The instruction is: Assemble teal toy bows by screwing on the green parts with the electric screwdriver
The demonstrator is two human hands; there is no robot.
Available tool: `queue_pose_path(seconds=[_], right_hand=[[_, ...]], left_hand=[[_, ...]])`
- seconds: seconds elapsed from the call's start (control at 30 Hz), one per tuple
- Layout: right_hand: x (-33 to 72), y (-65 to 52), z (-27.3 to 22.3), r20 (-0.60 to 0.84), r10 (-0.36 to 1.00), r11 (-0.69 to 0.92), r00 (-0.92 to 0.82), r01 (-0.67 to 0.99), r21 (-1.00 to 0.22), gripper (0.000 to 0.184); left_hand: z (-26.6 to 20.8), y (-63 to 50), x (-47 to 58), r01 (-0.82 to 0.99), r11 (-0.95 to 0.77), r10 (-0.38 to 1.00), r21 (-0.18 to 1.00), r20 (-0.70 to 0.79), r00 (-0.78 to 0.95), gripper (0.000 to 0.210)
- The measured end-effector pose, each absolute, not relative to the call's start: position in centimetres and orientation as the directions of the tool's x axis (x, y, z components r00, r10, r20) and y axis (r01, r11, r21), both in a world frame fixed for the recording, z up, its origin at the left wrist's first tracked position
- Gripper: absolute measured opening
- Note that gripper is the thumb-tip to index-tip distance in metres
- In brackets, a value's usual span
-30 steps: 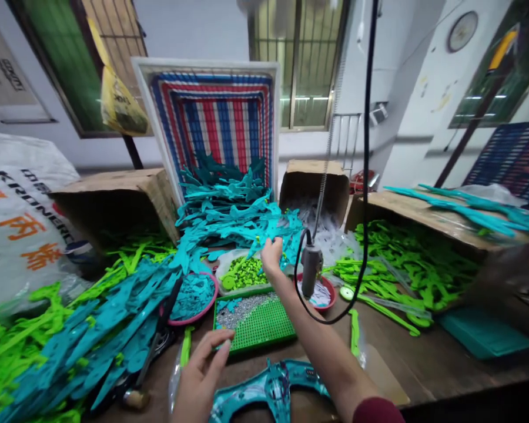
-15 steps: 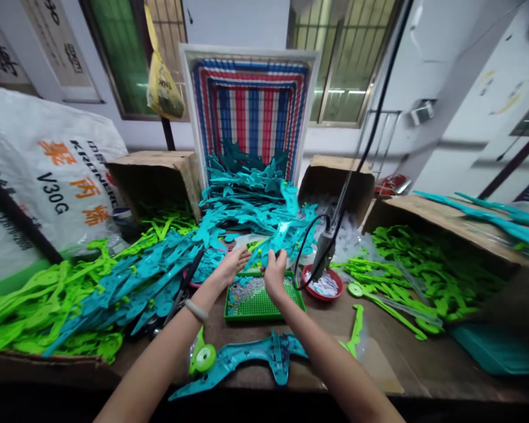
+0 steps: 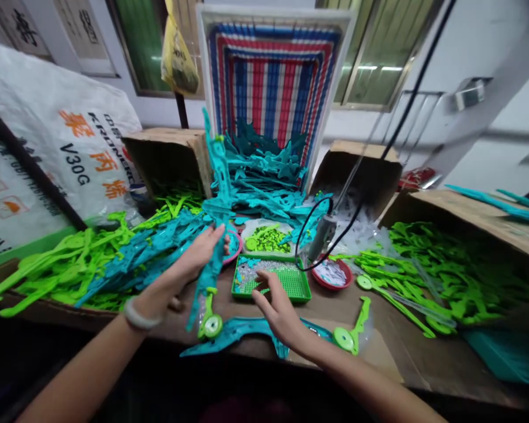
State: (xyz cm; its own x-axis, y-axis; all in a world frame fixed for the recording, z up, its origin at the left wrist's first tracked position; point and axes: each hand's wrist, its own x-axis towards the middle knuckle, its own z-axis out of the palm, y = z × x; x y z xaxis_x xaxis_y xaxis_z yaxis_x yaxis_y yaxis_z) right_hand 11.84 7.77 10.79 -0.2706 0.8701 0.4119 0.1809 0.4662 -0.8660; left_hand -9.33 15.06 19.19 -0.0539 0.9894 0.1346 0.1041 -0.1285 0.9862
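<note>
Holds long teal part (image 3: 221, 176) roughly upright in left hand (image 3: 206, 248), with thumb and fingers closed around its middle. Shows right hand (image 3: 283, 314) half-spread, fingers bent, gripping nothing visible, above second teal part (image 3: 229, 335) lying on the surface (image 3: 397, 320) just before green tray (image 3: 297, 285). Includes lime-green pieces (image 3: 346, 339) near either end. Suggests positioning of held part as step in hand. Appears to call next for two-handed steadying, clear of those pieces.
</note>
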Motion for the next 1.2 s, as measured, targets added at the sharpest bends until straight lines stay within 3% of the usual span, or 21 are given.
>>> queue_pose_path(seconds=[0.07,0.13,0.17,0.2,0.3,0.4,0.5,0.63,0.7,0.8,1.03,1.1,1.2], right_hand=[[14.3,5.2,12.1,0.623,0.659,0.751,-0.422,0.411,-0.516,0.037],[16.7,2.8,13.3,0.694,0.414,0.879,-0.589,0.456,-0.138,0.035],[17.7,1.8,13.7,0.684,0.315,0.901,-0.658,0.434,0.002,0.034],[18.5,0.9,14.0,0.660,0.243,0.911,-0.711,0.400,0.096,0.034],[19.1,-0.7,14.5,0.593,0.166,0.922,-0.788,0.337,0.189,0.035],[17.7,-1.1,14.8,0.604,0.208,0.887,-0.769,0.409,0.216,0.038],[15.9,0.4,15.3,0.557,0.372,0.828,-0.743,0.536,0.162,0.045],[15.9,4.5,16.0,0.300,0.574,0.796,-0.762,0.605,0.014,0.064],[17.0,6.5,16.5,0.227,0.613,0.783,-0.757,0.621,-0.043,0.069],[19.0,8.1,17.2,0.230,0.667,0.742,-0.709,0.660,-0.117,0.076],[21.9,8.2,15.4,0.139,0.736,0.677,-0.663,0.719,-0.156,0.095],[22.7,8.5,14.6,0.145,0.759,0.651,-0.635,0.732,-0.198,0.092],[24.7,8.8,13.8,0.148,0.797,0.602,-0.585,0.750,-0.275,0.091]], left_hand=[[20.5,13.5,-13.1,0.288,-0.114,0.981,0.951,0.154,-0.120,0.049],[21.2,11.6,-16.9,0.551,-0.134,0.954,0.824,0.258,-0.153,0.063],[21.2,10.6,-18.6,0.709,-0.139,0.938,0.691,0.321,-0.129,0.066],[20.9,9.5,-19.9,0.865,-0.141,0.925,0.481,0.375,-0.058,0.065],[18.7,6.1,-21.8,0.975,-0.181,0.909,-0.130,0.356,0.216,0.057],[16.1,3.3,-20.2,0.893,-0.304,0.871,-0.332,0.282,0.402,0.048],[14.5,2.1,-16.3,0.811,-0.439,0.807,-0.387,0.228,0.545,0.060],[15.0,3.9,-9.7,0.722,-0.578,0.730,-0.382,0.153,0.666,0.064],[15.9,5.5,-7.1,0.712,-0.603,0.715,-0.360,0.151,0.682,0.059],[16.6,7.5,-4.4,0.697,-0.615,0.678,-0.369,0.204,0.706,0.054],[14.6,9.8,-1.0,0.593,-0.709,0.560,-0.381,0.208,0.802,0.050],[14.2,9.7,-0.4,0.618,-0.709,0.550,-0.338,0.283,0.786,0.046],[13.3,7.9,0.3,0.651,-0.731,0.476,-0.204,0.531,0.701,0.041]])
